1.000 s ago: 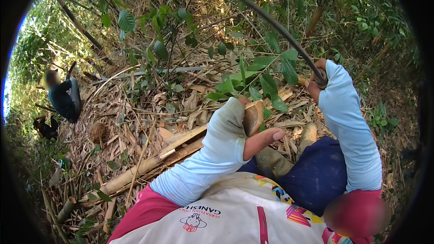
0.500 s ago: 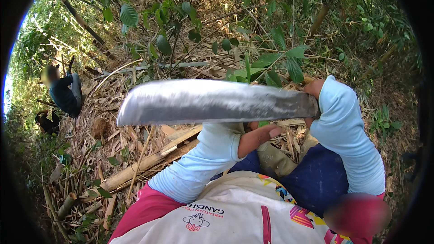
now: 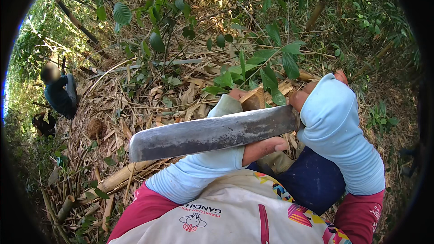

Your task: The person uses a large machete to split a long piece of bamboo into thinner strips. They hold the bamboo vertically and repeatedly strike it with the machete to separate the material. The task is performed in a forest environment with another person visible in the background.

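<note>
A machete with a broad, dark-stained steel blade lies across the view, its blunt end toward the left. My right hand is closed around its handle, which is mostly hidden by the fingers and the light blue sleeve. Beneath the blade is my left hand, its thumb showing on the near side and fingertips on the far side. A light brown piece of split bamboo shows beside those fingertips, seemingly held in that hand; the blade hides most of the grip.
A cut bamboo pole lies on dry leaf litter at the left. Leafy green stems rise just beyond my hands. Another person sits far left, near a dark shape. A bamboo stub stands lower left.
The machete blade has come down and nearer to me, tilting so its blunt end is lower. My right hand has shifted slightly left and down. The bamboo piece now shows beyond the blade.
</note>
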The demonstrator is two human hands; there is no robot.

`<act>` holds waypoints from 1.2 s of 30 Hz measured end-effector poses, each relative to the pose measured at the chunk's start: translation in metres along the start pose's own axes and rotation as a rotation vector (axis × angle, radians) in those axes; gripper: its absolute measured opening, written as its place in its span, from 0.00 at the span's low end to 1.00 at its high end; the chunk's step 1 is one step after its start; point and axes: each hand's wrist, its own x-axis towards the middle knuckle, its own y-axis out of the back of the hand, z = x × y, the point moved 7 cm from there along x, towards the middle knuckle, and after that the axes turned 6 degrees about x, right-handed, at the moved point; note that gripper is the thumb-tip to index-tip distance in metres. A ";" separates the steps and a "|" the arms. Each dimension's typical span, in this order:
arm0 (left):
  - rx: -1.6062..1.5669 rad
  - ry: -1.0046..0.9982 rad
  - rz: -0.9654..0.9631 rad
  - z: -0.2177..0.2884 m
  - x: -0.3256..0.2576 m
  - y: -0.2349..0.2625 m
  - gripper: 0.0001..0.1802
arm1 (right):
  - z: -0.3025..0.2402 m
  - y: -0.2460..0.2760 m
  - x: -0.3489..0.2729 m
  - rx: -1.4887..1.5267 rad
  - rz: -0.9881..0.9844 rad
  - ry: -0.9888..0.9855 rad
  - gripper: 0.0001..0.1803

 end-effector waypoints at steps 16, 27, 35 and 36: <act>0.200 -0.090 0.070 0.030 0.000 -0.009 0.30 | 0.015 -0.008 -0.005 0.029 0.014 -0.019 0.15; 0.341 -0.217 0.213 0.015 -0.007 -0.013 0.39 | 0.016 0.002 -0.003 -0.002 0.021 -0.067 0.17; -0.165 0.031 0.371 0.014 0.009 -0.008 0.21 | 0.025 0.008 0.008 0.117 -0.083 -0.348 0.17; -0.091 0.057 0.324 0.010 0.005 -0.009 0.22 | 0.035 0.014 0.009 0.175 0.067 -0.316 0.19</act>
